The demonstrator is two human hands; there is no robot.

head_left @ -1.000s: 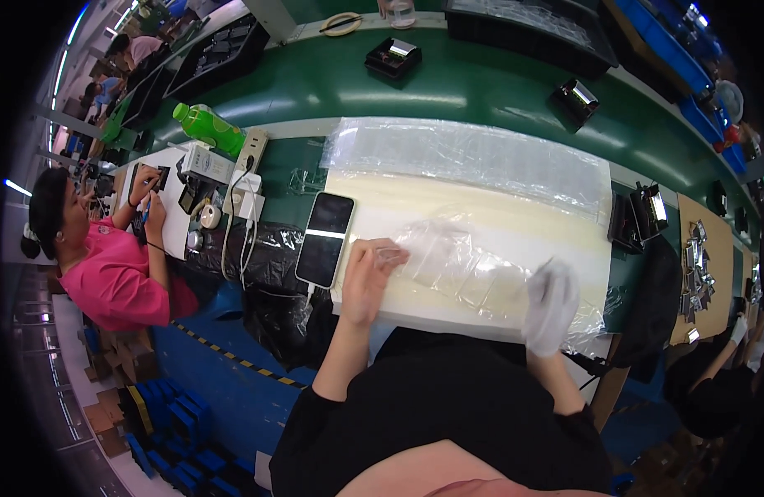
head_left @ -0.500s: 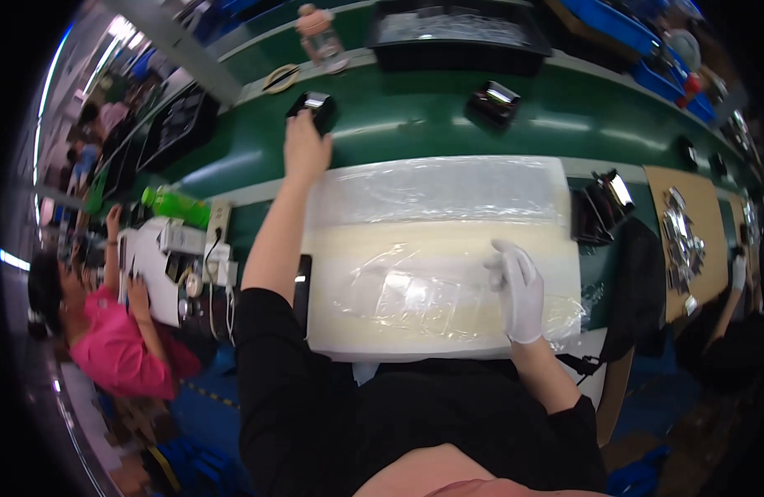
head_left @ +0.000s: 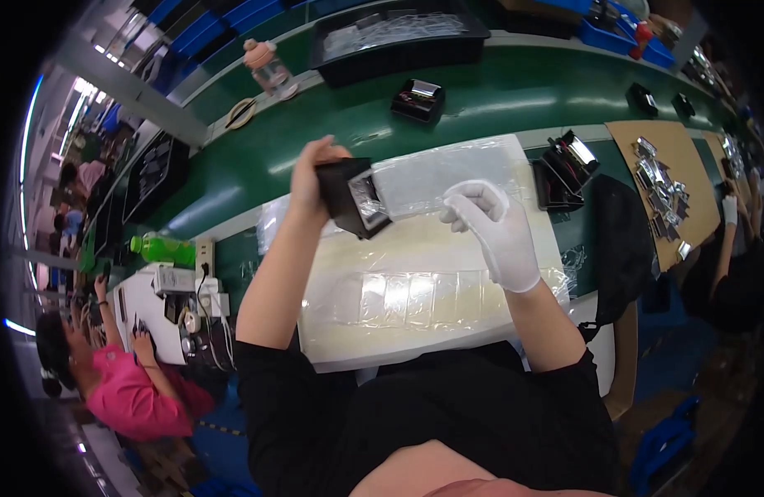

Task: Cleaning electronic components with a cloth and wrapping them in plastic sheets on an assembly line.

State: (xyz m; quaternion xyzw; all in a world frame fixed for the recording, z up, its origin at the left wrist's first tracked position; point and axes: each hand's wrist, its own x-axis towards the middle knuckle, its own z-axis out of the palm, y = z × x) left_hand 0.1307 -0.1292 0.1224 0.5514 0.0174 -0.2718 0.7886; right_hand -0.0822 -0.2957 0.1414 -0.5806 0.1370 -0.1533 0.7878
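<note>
My bare left hand (head_left: 310, 184) grips a black box-shaped unit (head_left: 340, 199) with a shiny silver face, held tilted above the left part of the white work pad (head_left: 415, 344). My right hand (head_left: 494, 224), in a white glove, hovers over the pad's right half. Its fingers are curled with the tips together; what they hold, if anything, is hidden. Beneath the hands lie clear plastic sheets (head_left: 411, 298) on the pad. A similar black unit (head_left: 418, 101) stands on the green bench farther off, and several more black units (head_left: 564, 172) are grouped at the pad's right.
A black bin (head_left: 398, 41) of clear plastic pieces stands at the back. A pink-capped bottle (head_left: 268, 68) and a tape roll (head_left: 240, 113) sit at far left. The green bottle (head_left: 162, 248) lies near a power strip (head_left: 204, 258). Cardboard (head_left: 639, 166) holds silver parts. Co-workers sit on both sides.
My left hand has lifted the black unit off the green bench and brought it nearer, over the pad. My right hand has risen and its fingers have curled. The head view has shifted.
</note>
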